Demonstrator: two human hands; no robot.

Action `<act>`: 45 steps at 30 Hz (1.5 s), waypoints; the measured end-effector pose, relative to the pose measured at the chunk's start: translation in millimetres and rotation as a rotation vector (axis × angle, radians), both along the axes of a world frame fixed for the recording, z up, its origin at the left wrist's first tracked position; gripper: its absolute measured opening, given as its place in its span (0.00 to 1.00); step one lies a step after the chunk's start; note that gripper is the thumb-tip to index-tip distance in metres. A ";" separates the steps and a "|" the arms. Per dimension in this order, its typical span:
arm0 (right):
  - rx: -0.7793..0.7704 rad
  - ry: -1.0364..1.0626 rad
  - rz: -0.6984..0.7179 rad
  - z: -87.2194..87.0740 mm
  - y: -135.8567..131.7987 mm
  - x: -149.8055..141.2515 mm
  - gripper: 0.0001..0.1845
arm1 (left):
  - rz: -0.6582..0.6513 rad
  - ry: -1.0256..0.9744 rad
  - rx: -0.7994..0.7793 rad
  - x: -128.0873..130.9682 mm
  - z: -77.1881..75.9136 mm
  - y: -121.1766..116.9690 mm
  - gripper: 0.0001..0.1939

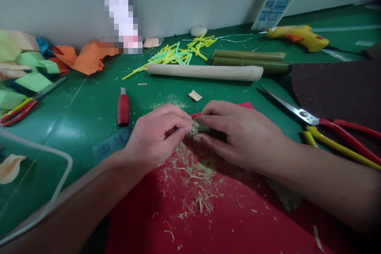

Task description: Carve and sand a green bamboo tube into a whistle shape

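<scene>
My right hand [241,135] is wrapped round a short green bamboo piece [205,129], holding it flat over a red sheet [208,222]. My left hand [157,135] is closed in a pinch at the piece's frayed pale end; what the fingers hold is hidden. Pale shavings [196,182] lie scattered on the red sheet below both hands.
On the green table [89,103] lie a red-handled knife [123,108], a peeled pale stick [205,72], two green bamboo stalks [250,59], cut coloured straws [175,55], red-and-yellow scissors [327,127], a yellow glue gun [300,36], a dark sheet [339,87], and paper scraps [32,67] at left.
</scene>
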State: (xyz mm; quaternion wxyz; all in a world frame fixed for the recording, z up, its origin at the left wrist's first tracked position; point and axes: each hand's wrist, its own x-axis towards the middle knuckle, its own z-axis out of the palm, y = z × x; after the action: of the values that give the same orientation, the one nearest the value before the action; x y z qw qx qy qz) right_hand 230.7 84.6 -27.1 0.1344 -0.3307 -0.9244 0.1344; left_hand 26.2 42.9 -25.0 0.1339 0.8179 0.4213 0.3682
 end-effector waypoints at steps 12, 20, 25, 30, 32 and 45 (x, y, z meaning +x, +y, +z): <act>-0.041 -0.018 0.022 0.3 2.4 0.4 0.18 | -0.005 0.012 0.015 -0.4 -0.4 -1.4 0.05; -0.040 -0.037 0.008 2.0 2.9 1.4 0.16 | 0.007 -0.010 -0.015 -2.2 -2.2 -3.8 0.04; -0.034 -0.033 -0.007 2.2 2.9 1.0 0.17 | 0.053 0.021 0.027 -4.6 -1.8 -6.0 0.05; -0.049 -0.026 -0.011 0.6 2.9 1.7 0.17 | 0.102 -0.015 0.032 -1.2 0.9 -2.1 0.05; -0.042 -0.018 -0.011 0.4 2.4 2.0 0.17 | 0.104 -0.033 0.017 -1.0 1.6 -2.5 0.05; 0.081 -0.026 -0.008 2.1 4.1 3.2 0.16 | 0.086 -0.034 -0.023 -0.9 -1.5 -1.8 0.05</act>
State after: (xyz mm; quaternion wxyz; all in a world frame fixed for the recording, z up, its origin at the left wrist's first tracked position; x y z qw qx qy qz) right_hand 233.9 88.7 -25.0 0.1362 -0.3306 -0.9294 0.0920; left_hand 25.3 41.1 -26.5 0.1346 0.7911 0.4580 0.3825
